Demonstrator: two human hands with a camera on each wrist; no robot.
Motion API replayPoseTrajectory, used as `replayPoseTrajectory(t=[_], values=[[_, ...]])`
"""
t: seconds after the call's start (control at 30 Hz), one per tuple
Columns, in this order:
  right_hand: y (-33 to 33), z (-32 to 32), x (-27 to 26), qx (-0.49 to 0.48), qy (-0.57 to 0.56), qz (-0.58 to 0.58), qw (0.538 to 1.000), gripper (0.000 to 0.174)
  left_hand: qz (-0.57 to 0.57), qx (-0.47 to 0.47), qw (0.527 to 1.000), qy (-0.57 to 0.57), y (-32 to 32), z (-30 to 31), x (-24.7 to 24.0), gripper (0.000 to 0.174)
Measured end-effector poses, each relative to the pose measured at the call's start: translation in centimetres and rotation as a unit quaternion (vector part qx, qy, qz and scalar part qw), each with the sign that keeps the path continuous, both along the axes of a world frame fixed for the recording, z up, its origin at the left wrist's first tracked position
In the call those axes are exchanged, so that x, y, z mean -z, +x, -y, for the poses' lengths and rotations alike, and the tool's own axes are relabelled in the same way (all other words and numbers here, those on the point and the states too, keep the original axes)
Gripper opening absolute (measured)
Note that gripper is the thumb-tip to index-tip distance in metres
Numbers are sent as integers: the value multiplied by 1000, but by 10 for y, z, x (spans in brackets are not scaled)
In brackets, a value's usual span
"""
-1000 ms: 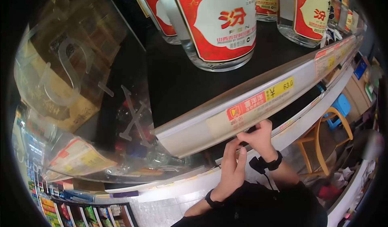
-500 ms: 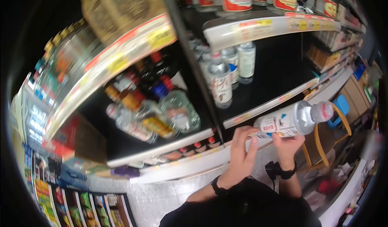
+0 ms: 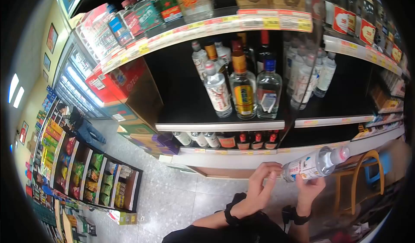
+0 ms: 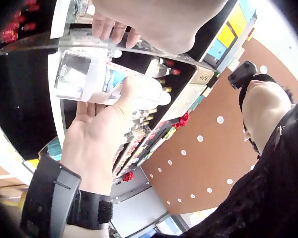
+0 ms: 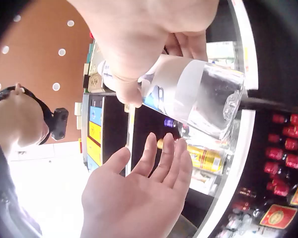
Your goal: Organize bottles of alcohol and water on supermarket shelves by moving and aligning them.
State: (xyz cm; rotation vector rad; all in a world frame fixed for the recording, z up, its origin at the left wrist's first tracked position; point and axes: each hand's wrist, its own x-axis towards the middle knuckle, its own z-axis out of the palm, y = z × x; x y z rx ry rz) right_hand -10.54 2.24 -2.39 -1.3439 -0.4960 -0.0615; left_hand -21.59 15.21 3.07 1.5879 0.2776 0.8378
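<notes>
My right hand (image 3: pixel 310 189) holds a clear glass liquor bottle (image 3: pixel 308 165) with a white printed label, its thumb across the label. The bottle lies tilted, its pale pink cap (image 3: pixel 341 154) up to the right and its base toward the left hand. In the right wrist view the clear base of the bottle (image 5: pixel 208 99) points away from the right hand (image 5: pixel 144 39). My left hand (image 3: pixel 261 184) is beside the base with nothing in it; the right wrist view shows this left hand (image 5: pixel 139 186) palm up, fingers loosely spread below the bottle.
In front stands a black shelf with upright bottles, among them a yellow-labelled bottle (image 3: pixel 244 96) and a white-labelled bottle (image 3: pixel 217 93). Cartons (image 3: pixel 129 91) are stacked at its left. A snack rack (image 3: pixel 95 176) is at lower left, a wooden chair (image 3: pixel 359 182) at right. Another person (image 3: pixel 80 124) stands farther off.
One second ago both hands were together under a shelf edge; since half a second ago the bottle has been in my right hand. The head view has swung left and back, showing more shelves and floor.
</notes>
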Motion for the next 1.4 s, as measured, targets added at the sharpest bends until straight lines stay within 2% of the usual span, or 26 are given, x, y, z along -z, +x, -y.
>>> replayPoseTrajectory(t=[0.03, 0.1, 0.13, 0.17, 0.23, 0.27, 0.3, 0.37, 0.43, 0.57, 0.63, 0.7, 0.73, 0.77, 0.87, 0.9, 0.97, 1.0, 1.03, 1.1, 1.13, 1.17, 1.27, 1.3, 1.37, 1.4], values=[[-4, -12, -1, -4, -1, 1, 1000, 54, 1, -4, 1000, -1, -6, -10, 1, 37], [-13, -44, -8, -30, -63, 111, 991, 56, 43, -39, 997, 55, -18, -34, 4, 41], [-23, -63, -15, -30, -74, 103, 992, 55, 51, -63, 995, 65, -23, -46, 5, 45], [-28, -86, -24, -18, -52, 103, 993, 55, 76, -62, 992, 81, -33, -61, 14, 35], [-39, -128, -41, -64, -84, 222, 969, 58, 164, -103, 978, 74, -37, -94, 29, 41], [-50, -150, -51, -100, -71, 149, 981, 61, 185, -131, 971, 80, -41, -112, 27, 47], [-49, -173, -51, -81, -72, 259, 960, 62, 167, -140, 972, 89, -49, -135, 25, 52], [-57, -224, -56, -97, -44, 280, 954, 63, 92, -208, 963, 143, -63, -177, 15, 58], [-68, -271, -66, -96, -51, 248, 963, 65, 106, -192, 975, 27, -72, -220, 19, 64], [-81, -336, -68, -79, -42, 193, 977, 67, 68, -142, 981, 113, -84, -289, -6, 64], [-82, -356, -71, -66, -49, 165, 983, 67, 68, -87, 992, 64, -82, -308, -2, 61], [-80, -370, -74, -50, -46, 146, 987, 65, 43, -47, 998, 19, -81, -323, 4, 62], [-78, -375, -73, -47, -53, 146, 987, 66, 33, -40, 997, -65, -79, -332, 16, 74], [-75, -380, -69, -46, -55, 148, 986, 66, 35, -39, 996, -67, -78, -336, 19, 74], [-68, -390, -55, -56, -44, 111, 991, 66, 1, 43, 996, -81, -67, -340, -5, 78], [-65, -392, -55, -62, -47, 107, 991, 66, -1, 37, 996, -85, -65, -339, -11, 78], [-63, -396, -53, -63, -18, 61, 996, 63, -32, 84, 988, -123, -64, -338, -20, 67], [-62, -394, -53, -76, -36, 78, 993, 69, -66, 112, 983, -132, -65, -338, -25, 75], [-68, -391, -54, -72, -39, 72, 994, 69, -72, 115, 981, -135, -69, -338, -27, 75], [-79, -382, -63, 5, -174, 126, 977, 75, -129, 153, 948, -246, -71, -341, -31, 82], [-84, -373, -61, 4, -221, 167, 961, 78, -143, 173, 944, -242, -73, -341, -37, 88], [-94, -363, -61, -2, -229, 155, 961, 78, -160, 133, 944, -255, -72, -335, -46, 85], [-105, -345, -90, -166, -244, -20, 955, 77, -151, 146, 940, -270, -71, -339, -42, 85], [-103, -349, -83, -165, -241, -21, 956, 77, -142, 147, 937, -282, -69, -341, -41, 86], [-97, -359, -64, -95, -190, 134, 968, 76, -133, 154, 935, -291, -60, -346, -38, 86], [-92, -361, -65, -91, -188, 134, 969, 76, -133, 159, 935, -289, -54, -352, -37, 87]])
